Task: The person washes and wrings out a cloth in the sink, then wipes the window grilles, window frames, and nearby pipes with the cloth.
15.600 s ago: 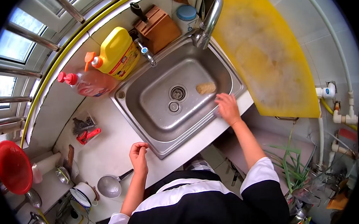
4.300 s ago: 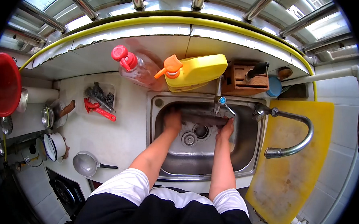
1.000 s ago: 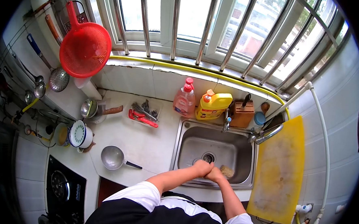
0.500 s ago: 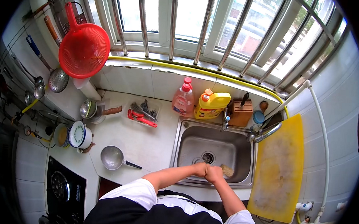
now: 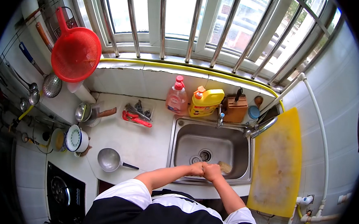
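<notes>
Over the front rim of the steel sink (image 5: pixel 178 140), my left hand (image 5: pixel 197 169) and my right hand (image 5: pixel 212 172) press against each other. Both have their fingers closed; whatever lies between or inside them is hidden. A tan scrubbing pad (image 5: pixel 225 167) rests on the sink floor just right of my right hand. The drain (image 5: pixel 205 155) shows just beyond my hands. A small tap (image 5: pixel 220 117) stands at the sink's back edge, and the larger curved faucet (image 5: pixel 264 127) is turned towards the right.
Left of the sink are a ladle (image 5: pixel 109 160) and a plastic tray (image 5: pixel 146 107) with a red peeler (image 5: pixel 136 119). Behind stand a pink bottle (image 5: pixel 177 99), a yellow jug (image 5: pixel 206 103) and a knife block (image 5: pixel 235 109). A yellow board (image 5: pixel 276 161) stands at the right.
Since the oldest frame, my hands have come together at the sink's front. The long dark item held in the sink earlier no longer shows. Over the last second, the view shifts slightly while my hands stay together.
</notes>
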Motion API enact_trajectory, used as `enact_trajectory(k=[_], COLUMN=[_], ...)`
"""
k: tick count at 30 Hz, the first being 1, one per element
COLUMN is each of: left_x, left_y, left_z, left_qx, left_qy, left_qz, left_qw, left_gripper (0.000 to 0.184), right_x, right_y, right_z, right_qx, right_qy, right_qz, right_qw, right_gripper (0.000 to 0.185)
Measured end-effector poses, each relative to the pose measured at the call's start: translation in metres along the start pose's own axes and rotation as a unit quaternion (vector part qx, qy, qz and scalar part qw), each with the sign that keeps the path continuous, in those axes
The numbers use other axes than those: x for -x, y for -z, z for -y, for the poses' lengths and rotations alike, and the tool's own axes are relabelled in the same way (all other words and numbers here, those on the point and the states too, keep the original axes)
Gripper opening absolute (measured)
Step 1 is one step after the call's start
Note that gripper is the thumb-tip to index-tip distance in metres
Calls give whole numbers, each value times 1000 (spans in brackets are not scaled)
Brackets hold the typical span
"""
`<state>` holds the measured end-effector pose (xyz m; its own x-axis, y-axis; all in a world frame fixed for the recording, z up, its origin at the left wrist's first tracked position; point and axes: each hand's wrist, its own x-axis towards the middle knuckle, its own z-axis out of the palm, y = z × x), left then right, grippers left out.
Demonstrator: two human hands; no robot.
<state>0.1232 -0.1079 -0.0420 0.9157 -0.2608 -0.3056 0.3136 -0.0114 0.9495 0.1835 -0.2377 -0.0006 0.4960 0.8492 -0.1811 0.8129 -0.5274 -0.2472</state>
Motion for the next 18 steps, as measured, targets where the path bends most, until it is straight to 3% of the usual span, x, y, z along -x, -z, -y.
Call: enact_trajectory(k=[2, 4, 6, 7, 8, 9, 10, 11, 13, 14, 15, 17, 18], left_x=[-1, 6, 1, -2, -6, -6, -6, -6, 3, 11, 20, 33, 32], left_y=[-2, -3, 1, 3, 6, 8, 9, 10, 18, 19, 22, 27, 28], left_z=[11, 10, 17, 23, 29, 32, 34, 36, 18, 4, -19, -51, -45], left_qx=[-27, -155, -193, -228, -228, -137, -45, -47, 22, -82, -85, -324, -283], left_qy=[-29, 17, 11, 5, 6, -12, -31, -31, 15, 13, 12, 67, 18], left_qz=[-17, -115, -119, -127, -126, -153, -179, -178, -176, -231, -229, -251, -300], left_qw=[999, 981, 974, 965, 965, 979, 982, 982, 984, 969, 970, 910, 911], left_gripper=[27, 53, 62, 71, 71, 70, 68, 68, 62, 47, 47, 42, 29], right_x=[-3, -5, -7, -6, -3, -1, 1, 2, 4, 1, 0, 1, -1], right_y=[8, 6, -11, -15, -19, -19, -19, -20, 6, -21, -20, -15, -26], right_z=[7, 5, -11, -19, -27, -30, -33, -34, -21, -40, -39, -31, -33], right_qx=[-8, -19, -145, -145, -317, -480, -529, -530, -614, -627, -629, -823, -772], right_qy=[-32, -67, -205, -206, -208, -204, -255, -256, -317, -316, -315, -361, -425], right_qz=[24, 46, 106, 106, 111, 111, 152, 150, 147, 160, 157, 3, -47], right_qw=[999, 997, 962, 962, 919, 846, 795, 794, 708, 694, 693, 438, 470], right_gripper=[29, 34, 43, 43, 47, 50, 56, 56, 52, 50, 50, 50, 50])
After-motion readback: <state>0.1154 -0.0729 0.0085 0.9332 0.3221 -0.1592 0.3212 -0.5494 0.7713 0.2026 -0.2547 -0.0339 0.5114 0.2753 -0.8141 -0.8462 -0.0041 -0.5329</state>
